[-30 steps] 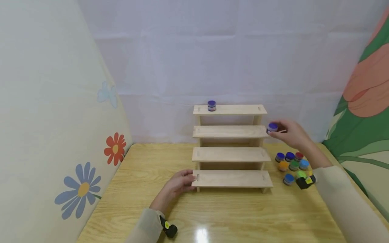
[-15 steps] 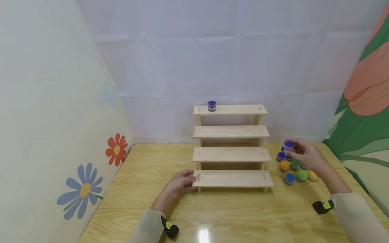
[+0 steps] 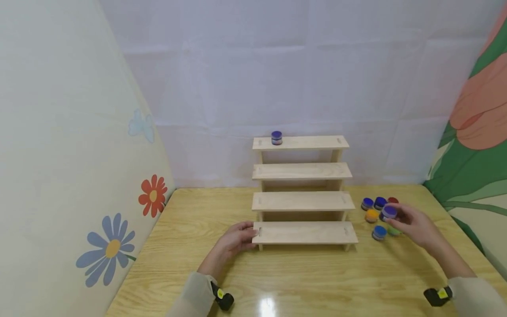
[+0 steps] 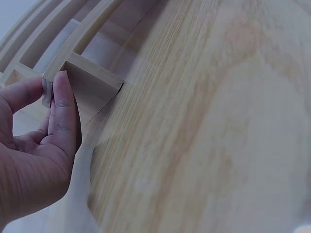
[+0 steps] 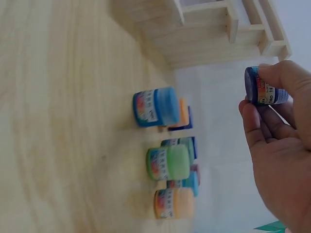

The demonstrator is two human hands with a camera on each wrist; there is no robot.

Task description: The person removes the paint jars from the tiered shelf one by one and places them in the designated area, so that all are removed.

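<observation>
My right hand [image 3: 413, 224] holds a small purple-lidded paint jar [image 3: 388, 213] between thumb and fingers, over the group of jars at the right. In the right wrist view that held jar [image 5: 265, 87] is tipped sideways in the picture, its printed label facing the camera. With my left hand [image 3: 233, 240] I pinch the left end of the lowest board of a four-step wooden rack [image 3: 305, 232]. The left wrist view has the thumb and fingertips [image 4: 62, 90] on either side of that board's end. Another purple jar [image 3: 276, 138] stands on the top step, left of its middle.
Several jars stand on the wooden table [image 3: 309, 281] right of the rack: a blue jar [image 3: 379, 233], an orange jar [image 3: 371, 215], a dark blue jar [image 3: 367, 204] and others partly behind my right hand. A white cloth wall [image 3: 222, 88] rises behind; flowered panels flank both sides.
My right hand has carried the purple jar from beside the rack's second-highest step, down and right over the other jars. My left hand keeps its grip on the lowest board.
</observation>
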